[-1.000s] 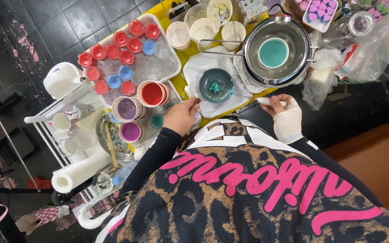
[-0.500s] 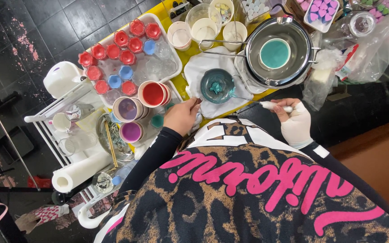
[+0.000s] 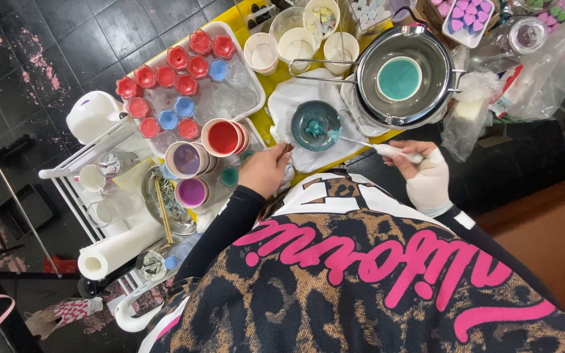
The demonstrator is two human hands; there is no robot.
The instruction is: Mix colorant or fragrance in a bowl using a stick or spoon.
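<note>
1. Right hand [image 3: 426, 180], wrapped in white: the fingers pinched the white handle of a thin tool [image 3: 387, 149], whose tip reached left into the small teal bowl [image 3: 316, 125].
2. Left hand [image 3: 266, 171], black sleeve: the fingers were curled together at the near edge of the white cloth [image 3: 282, 104]; whether they gripped it could not be told.
3. The bowl stood on that cloth, on the yellow table [image 3: 266, 127], between the two hands and just beyond them, with teal lumps inside.
4. Judgement: working the tool in the bowl calls for a light pinch, short strokes and the left hand steadying the cloth.
5. Obstructions: the steel pot [image 3: 403, 78] holding teal liquid sat just right of the bowl; the red cup [image 3: 223, 137] and the tray of red and blue moulds [image 3: 237, 98] crowded the left.
</note>
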